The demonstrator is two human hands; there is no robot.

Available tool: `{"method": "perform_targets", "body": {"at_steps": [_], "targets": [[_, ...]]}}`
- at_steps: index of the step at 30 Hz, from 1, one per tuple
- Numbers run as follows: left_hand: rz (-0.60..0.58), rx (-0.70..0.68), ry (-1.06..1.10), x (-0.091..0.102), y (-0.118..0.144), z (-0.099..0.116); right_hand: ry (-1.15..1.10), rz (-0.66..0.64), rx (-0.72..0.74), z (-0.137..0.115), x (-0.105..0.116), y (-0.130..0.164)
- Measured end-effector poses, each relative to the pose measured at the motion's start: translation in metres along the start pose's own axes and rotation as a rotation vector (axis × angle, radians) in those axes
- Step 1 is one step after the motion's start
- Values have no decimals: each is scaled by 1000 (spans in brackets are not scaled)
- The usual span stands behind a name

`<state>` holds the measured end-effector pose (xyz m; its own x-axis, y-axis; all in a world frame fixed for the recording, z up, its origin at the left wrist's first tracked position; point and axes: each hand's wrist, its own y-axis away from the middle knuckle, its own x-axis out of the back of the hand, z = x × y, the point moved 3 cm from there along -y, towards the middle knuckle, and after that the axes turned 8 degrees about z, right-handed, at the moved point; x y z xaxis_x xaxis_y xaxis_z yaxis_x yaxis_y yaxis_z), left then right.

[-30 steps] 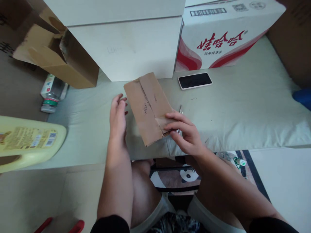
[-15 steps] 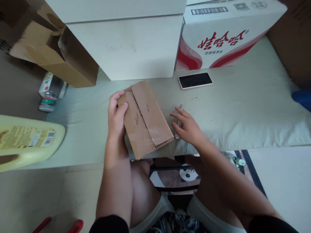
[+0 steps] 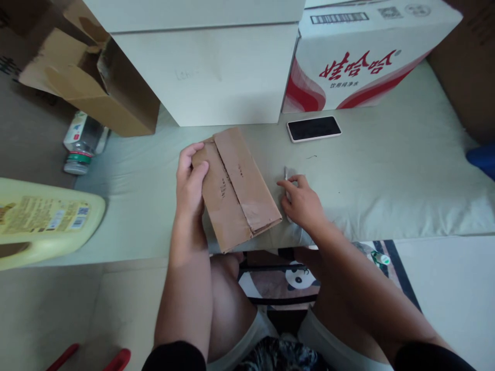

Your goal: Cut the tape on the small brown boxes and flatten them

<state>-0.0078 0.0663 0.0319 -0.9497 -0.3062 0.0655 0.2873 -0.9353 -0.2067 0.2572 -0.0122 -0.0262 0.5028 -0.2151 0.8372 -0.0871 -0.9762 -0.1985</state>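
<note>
My left hand (image 3: 190,183) grips the upper left edge of a small brown cardboard box (image 3: 242,185), its thumb lying on top. The box rests at a slant on the pale green cloth, its flap seam running lengthwise with small dark print beside it. To the right of the box, my right hand (image 3: 303,203) is closed with bent fingers over a slim pale tool (image 3: 285,172). Only the tool's thin far end shows clearly past the fingers; its kind cannot be made out.
A phone (image 3: 314,129) lies beyond my right hand. Behind stand a white box (image 3: 216,77) and a red-and-white carton (image 3: 348,72). At left are an open cardboard box (image 3: 127,98), a plastic bottle (image 3: 79,149) and a yellow jug (image 3: 50,221).
My right hand has gone from spread fingers beside the slim pale tool to fingers closed over it. My left hand still holds the cardboard box; the whole view has shifted slightly.
</note>
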Motion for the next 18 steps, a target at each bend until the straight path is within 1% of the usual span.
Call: {"method": "perform_targets", "body": {"at_steps": [2,4,5,8,10,14,18], "targets": [[7,2,1,0,0,1,-65,17,-30,-1,2,0],[9,4,1,0,0,1,-233,13,-75,-3,3,-1],[7,2,0,0,0,1,-359,-18,-108,-4,3,-2],[-3,3,7,-1,1,4,-751,-173,-249,-9,2,-4],[2,27,31,-2,2,6,-929,-224,-330,-13,3,-4],[21,57,52,-3,4,10,-1202,-189,-432,-16,6,-3],[23,61,82,-3,2,5,-1388,-200,-502,-14,8,-4]]}}
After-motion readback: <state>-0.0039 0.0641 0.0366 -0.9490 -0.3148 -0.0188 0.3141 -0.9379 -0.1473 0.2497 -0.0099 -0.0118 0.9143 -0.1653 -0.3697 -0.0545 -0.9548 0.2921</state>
